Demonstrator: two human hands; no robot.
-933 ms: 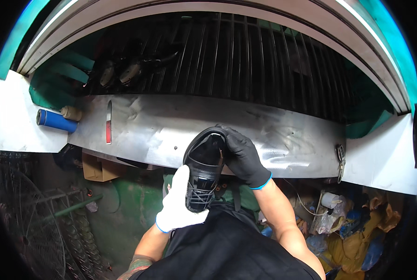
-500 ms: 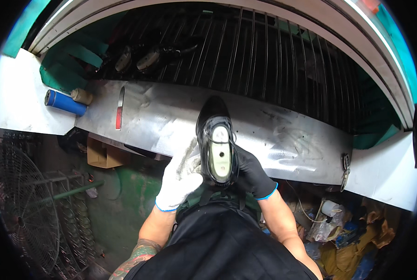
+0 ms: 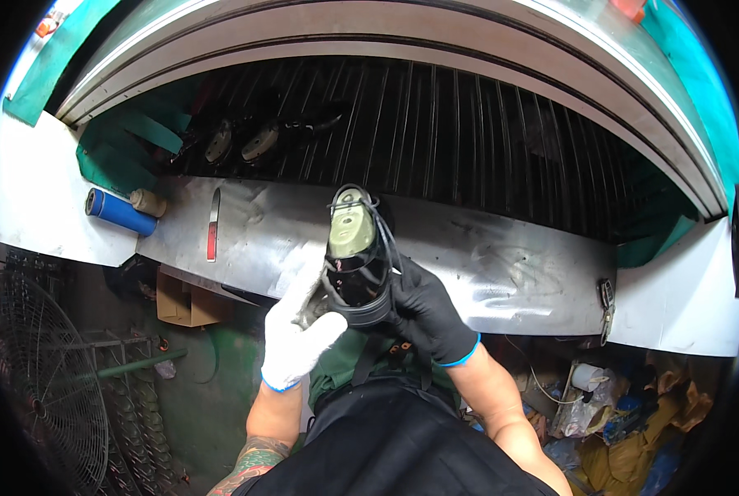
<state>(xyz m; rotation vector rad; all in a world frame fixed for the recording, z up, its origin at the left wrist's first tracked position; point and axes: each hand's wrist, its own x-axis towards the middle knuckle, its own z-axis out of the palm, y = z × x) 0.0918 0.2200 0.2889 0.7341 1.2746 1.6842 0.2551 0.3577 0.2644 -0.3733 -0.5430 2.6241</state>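
A glossy black shoe [image 3: 359,285] is held between my two hands, above the front edge of a metal bench. Its heel end faces me, and a pale green shoe last [image 3: 351,234] fills its opening. A thin dark cord [image 3: 382,219] loops around the last and runs down the shoe's right side. My left hand [image 3: 303,335], in a white glove, grips the left side near the heel. My right hand [image 3: 431,314], in a black glove with a blue cuff, holds the right side. The toe is hidden behind the last and heel.
On the metal bench [image 3: 262,223] lie a red-handled knife [image 3: 212,227], a blue cylinder [image 3: 121,212] and a beige roll [image 3: 148,202]. Behind, dark bars [image 3: 468,132] carry shoes [image 3: 260,145]. A metal clip-like tool [image 3: 605,310] hangs at right. Below are a fan [image 3: 47,388], cardboard box [image 3: 186,299] and plastic bags [image 3: 634,422].
Both hands have tipped the shoe: its heel back now faces me, and the toe has gone from sight. The view has shifted, so the bench sits lower in the picture.
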